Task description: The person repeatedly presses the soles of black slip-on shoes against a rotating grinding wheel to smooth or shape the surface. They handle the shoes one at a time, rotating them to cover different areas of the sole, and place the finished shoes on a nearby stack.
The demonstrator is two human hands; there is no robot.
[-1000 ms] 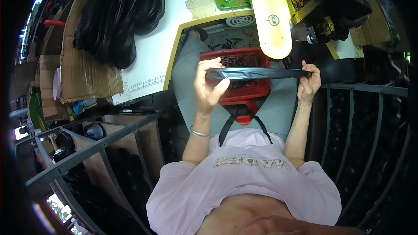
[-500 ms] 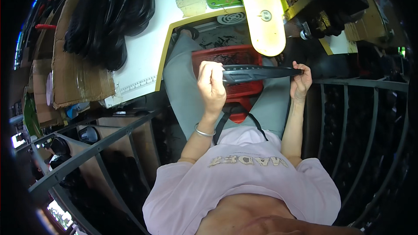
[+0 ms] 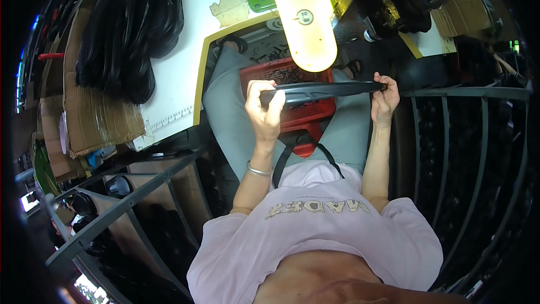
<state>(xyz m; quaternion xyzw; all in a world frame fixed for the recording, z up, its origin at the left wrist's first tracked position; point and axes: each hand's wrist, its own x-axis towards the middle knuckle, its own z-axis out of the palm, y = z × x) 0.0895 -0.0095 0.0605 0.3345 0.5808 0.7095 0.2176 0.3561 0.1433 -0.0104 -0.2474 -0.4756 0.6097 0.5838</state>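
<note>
A long black shoe sole [image 3: 329,89] is stretched out level in front of my chest, seen nearly edge-on. My left hand [image 3: 262,114] grips one end of it, thumb on the near side and fingers curled round. At the other end, the fingers of my right hand [image 3: 385,100] pinch the narrow tip. Just beyond the sole hangs a rounded, pale yellow machine cover [image 3: 305,25]. Below it, between my knees, a red plastic basket [image 3: 247,76] holds dark scraps.
A pile of black soles [image 3: 126,34] lies on the white table [image 3: 171,93] at the left, beside a cardboard sheet [image 3: 100,121]. Dark machine parts [image 3: 402,5] stand at the far right. Metal racks flank me, a left rail [image 3: 143,197] and a right one [image 3: 484,118].
The sole has turned more edge-on, hiding the row of marks on its face. Both hands keep their hold. The whole view has shifted slightly, with the machine cover now further left.
</note>
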